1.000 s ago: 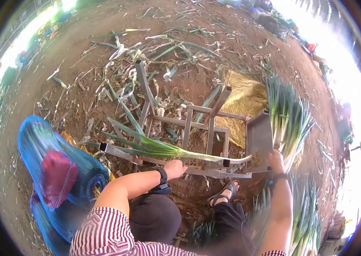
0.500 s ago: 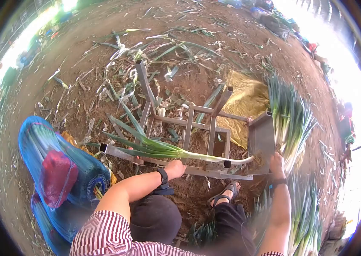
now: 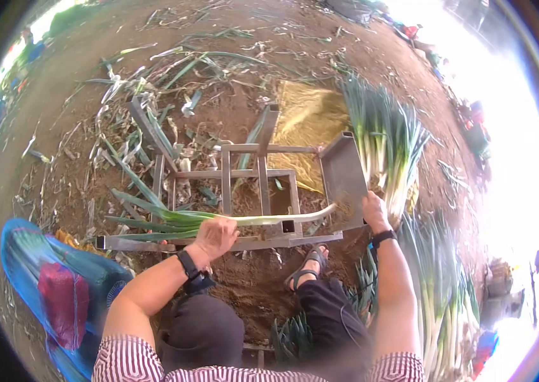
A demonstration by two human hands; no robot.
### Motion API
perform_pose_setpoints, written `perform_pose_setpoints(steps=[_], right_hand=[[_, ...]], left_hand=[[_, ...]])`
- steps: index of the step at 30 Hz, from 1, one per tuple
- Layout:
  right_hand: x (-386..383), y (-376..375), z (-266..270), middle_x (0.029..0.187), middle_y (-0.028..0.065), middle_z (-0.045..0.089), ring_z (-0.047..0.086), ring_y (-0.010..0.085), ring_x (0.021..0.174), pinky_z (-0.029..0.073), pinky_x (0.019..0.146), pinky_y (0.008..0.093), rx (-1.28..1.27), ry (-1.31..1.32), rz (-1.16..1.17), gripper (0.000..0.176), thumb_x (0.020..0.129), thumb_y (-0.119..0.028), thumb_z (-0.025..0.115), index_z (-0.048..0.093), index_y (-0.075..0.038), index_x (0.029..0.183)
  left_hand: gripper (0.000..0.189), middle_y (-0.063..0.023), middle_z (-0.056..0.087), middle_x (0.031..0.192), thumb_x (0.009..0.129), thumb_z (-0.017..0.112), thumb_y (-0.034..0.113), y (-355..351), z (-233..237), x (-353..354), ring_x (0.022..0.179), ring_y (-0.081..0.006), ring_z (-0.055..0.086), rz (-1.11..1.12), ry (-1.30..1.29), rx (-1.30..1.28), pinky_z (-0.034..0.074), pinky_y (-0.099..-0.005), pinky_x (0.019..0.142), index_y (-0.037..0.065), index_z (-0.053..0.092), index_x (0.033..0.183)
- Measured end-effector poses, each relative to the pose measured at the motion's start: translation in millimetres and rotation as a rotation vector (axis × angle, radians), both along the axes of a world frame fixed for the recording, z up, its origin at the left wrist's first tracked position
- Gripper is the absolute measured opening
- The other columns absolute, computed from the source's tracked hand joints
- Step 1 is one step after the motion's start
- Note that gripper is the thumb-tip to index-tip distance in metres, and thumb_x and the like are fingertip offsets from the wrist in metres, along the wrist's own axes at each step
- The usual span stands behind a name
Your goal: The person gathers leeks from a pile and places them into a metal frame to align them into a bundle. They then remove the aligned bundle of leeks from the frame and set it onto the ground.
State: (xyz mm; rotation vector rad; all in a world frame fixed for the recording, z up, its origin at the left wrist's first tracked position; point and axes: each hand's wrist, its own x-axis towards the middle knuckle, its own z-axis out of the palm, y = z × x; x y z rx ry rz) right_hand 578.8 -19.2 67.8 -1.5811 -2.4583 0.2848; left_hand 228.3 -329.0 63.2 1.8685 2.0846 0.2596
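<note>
A leek (image 3: 263, 220) lies lengthwise over a metal frame (image 3: 261, 184), its green leaves to the left and its roots against an upright metal plate (image 3: 344, 175). My left hand (image 3: 216, 234) is closed round the leek where the white stalk turns green. At the near right edge of the plate is my right hand (image 3: 374, 211), its fingers curled on that edge and partly hidden. Bundled leeks (image 3: 387, 137) lie just beyond the plate, and more leeks (image 3: 435, 280) lie beside my right forearm.
A yellow sack (image 3: 304, 127) lies under the frame's far side. At left is a blue net bag (image 3: 18, 248) with a red bundle (image 3: 64, 299). Leaf scraps (image 3: 186, 67) litter the dirt floor. My sandalled foot (image 3: 311, 264) is near the frame.
My left hand has risen from the near rail onto the leek and closed round it. My right hand stays at the plate's edge. The whole view has shifted.
</note>
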Motion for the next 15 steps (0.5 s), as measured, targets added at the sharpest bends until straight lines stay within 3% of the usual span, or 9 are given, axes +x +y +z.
perform_pose_setpoints(steps=[3,6,10,12,15], right_hand=[[-7.4,-4.9,5.0,0.092,0.0262,0.064,0.06,0.0455,0.09,0.049,0.079,0.0514,0.005,0.009,-0.039,0.024,0.089,-0.026,0.053,0.056,-0.003,0.095],[-18.0,-16.9,19.0,0.097,0.0231,0.065,0.061,0.044,0.093,0.049,0.08,0.0512,-0.01,-0.013,-0.123,0.029,0.088,-0.022,0.056,0.054,-0.005,0.111],[-43.2,-34.5,33.0,0.11,0.0115,0.062,0.058,0.0327,0.103,0.045,0.089,0.0441,0.499,-0.004,0.251,0.031,0.083,-0.013,0.058,0.056,-0.01,0.114],[-67.0,-61.4,45.9,0.107,0.008,0.063,0.058,0.0297,0.102,0.042,0.092,0.0416,0.41,-0.098,0.432,0.02,0.081,-0.008,0.055,0.063,-0.01,0.099],[-75.5,-78.0,-2.0,0.105,0.0102,0.064,0.058,0.0322,0.103,0.044,0.092,0.0442,0.162,-0.079,0.48,0.019,0.082,-0.007,0.053,0.063,-0.009,0.097]], left_hand=[[0.04,-0.0109,0.062,0.104,0.082,0.059,0.015,17.8,-37.3,-12.2,0.103,-0.026,0.057,-0.114,0.255,0.461,0.047,-0.0396,0.087,0.009,0.056,0.121],[0.049,-0.0078,0.056,0.105,0.08,0.061,0.01,26.0,-69.9,-25.0,0.102,-0.0263,0.052,-0.28,0.099,0.082,0.045,-0.0373,0.089,0.011,0.05,0.127],[0.048,-0.0055,0.055,0.104,0.08,0.058,0.006,23.2,-79.1,-19.2,0.102,-0.0258,0.053,-0.209,0.037,0.16,0.044,-0.0396,0.088,0.017,0.052,0.126],[0.047,-0.005,0.056,0.103,0.08,0.059,0.007,20.4,-78.4,-15.8,0.103,-0.0249,0.053,-0.191,0.035,0.158,0.043,-0.0391,0.088,0.018,0.053,0.125],[0.045,-0.0043,0.057,0.103,0.08,0.06,0.009,28.1,-69.7,-15.7,0.104,-0.0233,0.053,-0.181,0.055,0.182,0.04,-0.0385,0.088,0.019,0.056,0.124]])
